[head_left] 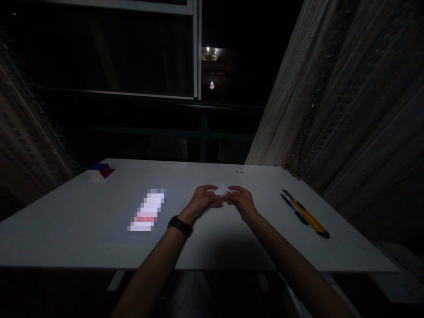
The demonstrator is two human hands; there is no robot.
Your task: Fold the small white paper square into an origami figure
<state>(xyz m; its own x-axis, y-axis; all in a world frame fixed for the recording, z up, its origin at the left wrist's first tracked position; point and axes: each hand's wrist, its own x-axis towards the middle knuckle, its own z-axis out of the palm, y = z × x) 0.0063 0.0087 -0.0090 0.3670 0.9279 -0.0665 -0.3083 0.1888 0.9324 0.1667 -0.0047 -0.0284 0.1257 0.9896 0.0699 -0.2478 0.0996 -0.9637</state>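
Between my hands, over the middle of the white table [228, 238], is a small folded piece of white paper [222, 190] with a pointed top. My left hand [204, 197], with a dark band [179, 225] on its wrist, pinches the paper's left side. On the right side my right hand [243, 201] grips it with thumb and fingers. Both hands are closed on the paper, their fingertips close together at its lower edge. The fold details are too small and dim to make out.
A lit, pixelated screen [148, 210] lies on a pale sheet [112, 234] at left. A coloured cube [100, 171] sits at the far left corner. A yellow utility knife [309, 216] and a pen [293, 208] lie at right. Small scraps [239, 172] lie near the back edge.
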